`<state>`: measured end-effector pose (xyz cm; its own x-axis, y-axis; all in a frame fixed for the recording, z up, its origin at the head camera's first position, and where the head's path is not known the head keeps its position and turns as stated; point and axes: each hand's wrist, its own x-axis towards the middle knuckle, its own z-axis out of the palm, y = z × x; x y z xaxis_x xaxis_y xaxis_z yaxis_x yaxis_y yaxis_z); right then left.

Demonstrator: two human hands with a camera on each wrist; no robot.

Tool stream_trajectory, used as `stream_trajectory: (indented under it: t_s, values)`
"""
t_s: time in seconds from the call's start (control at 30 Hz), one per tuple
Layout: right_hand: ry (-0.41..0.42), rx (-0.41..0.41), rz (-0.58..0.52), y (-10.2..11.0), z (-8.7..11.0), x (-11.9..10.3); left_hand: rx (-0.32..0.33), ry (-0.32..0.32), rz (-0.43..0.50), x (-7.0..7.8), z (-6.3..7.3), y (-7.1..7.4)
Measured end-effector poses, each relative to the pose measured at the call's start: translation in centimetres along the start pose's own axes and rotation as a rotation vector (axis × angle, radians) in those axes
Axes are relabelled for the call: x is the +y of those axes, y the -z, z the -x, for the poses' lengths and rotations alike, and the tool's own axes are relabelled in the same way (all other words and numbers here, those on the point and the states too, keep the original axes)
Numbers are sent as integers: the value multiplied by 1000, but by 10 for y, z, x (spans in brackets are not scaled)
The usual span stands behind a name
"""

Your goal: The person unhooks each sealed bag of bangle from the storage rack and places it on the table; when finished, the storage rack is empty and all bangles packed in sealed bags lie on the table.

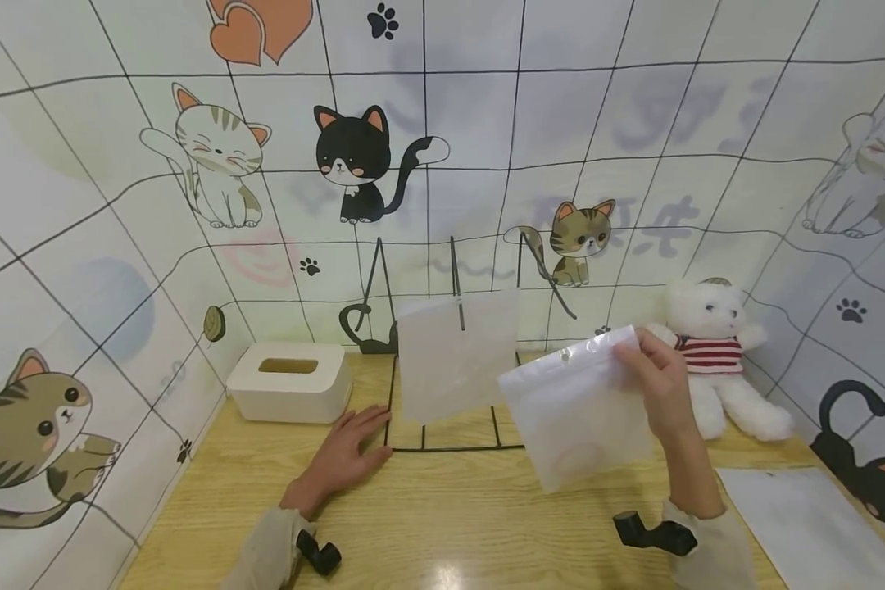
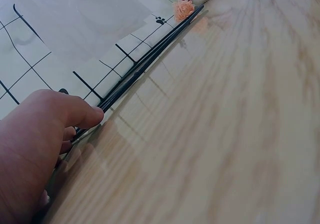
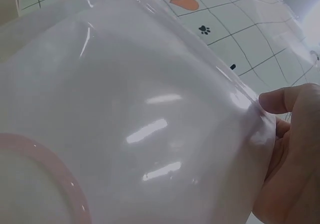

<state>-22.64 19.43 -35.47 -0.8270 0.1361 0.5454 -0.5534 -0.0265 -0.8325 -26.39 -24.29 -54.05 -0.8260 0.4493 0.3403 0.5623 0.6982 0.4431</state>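
My right hand (image 1: 656, 385) pinches the top right corner of a frosted plastic bag (image 1: 575, 410), thumb on one face and fingers behind. The bag has a small hole in its top strip and a pink ring (image 3: 55, 164) on it. A second white bag (image 1: 457, 360) hangs from the middle hook of a black wire rack (image 1: 450, 449), hiding part of the rack. My left hand (image 1: 347, 451) rests on the table at the rack's front left corner. Its fingers lie loosely along the side, and its thumb (image 2: 82, 108) touches the bar.
A white tissue box (image 1: 291, 401) stands left of the rack. On the right sits a white plush bear (image 1: 708, 360) in a striped top, behind a white sheet (image 1: 811, 516) on the wooden table (image 1: 450, 516). A cat-print wall covering (image 1: 472, 106) encloses the back and sides.
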Motion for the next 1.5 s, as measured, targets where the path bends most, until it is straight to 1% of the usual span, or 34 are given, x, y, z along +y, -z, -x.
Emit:
stream_trajectory:
  t_s: [0.07,0.2,0.3,0.6,0.67,0.77,0.9,1.03,1.13,1.2,1.23,1.3,1.4,1.43,1.5]
  values:
    - [-19,6,-4,0,-1,6,5,-1,-5,-1,1,0]
    - [-89,17,39,1,-5,18,8,-1,10,-1,4,2]
    - [-125,19,101,3,-6,22,13,0,12,-2,5,3]
    - [-257,62,286,9,-12,33,9,23,31,-2,7,7]
    - [-277,60,328,10,-12,35,7,24,28,-2,8,8]
    - [-282,37,385,11,-11,38,11,19,10,-3,9,7]
    - [-283,-15,464,12,-10,41,18,12,11,-4,10,7]
    - [-293,-85,554,13,-11,43,23,5,18,-5,10,7]
    - [-253,-120,599,11,-11,43,18,5,7,-5,10,6]
    - [-213,-131,629,11,-12,45,11,9,17,-4,9,6]
    - [-207,-150,633,11,-12,45,7,11,22,-3,8,6]
    - [-217,-197,627,12,-12,45,-1,14,37,-1,6,6]
    - [-259,-295,633,16,-9,46,-9,9,37,1,3,5]
    - [-272,-334,619,18,-7,47,-11,5,33,1,2,4]
    - [-261,-383,633,23,-4,50,-8,-5,18,-1,1,3]
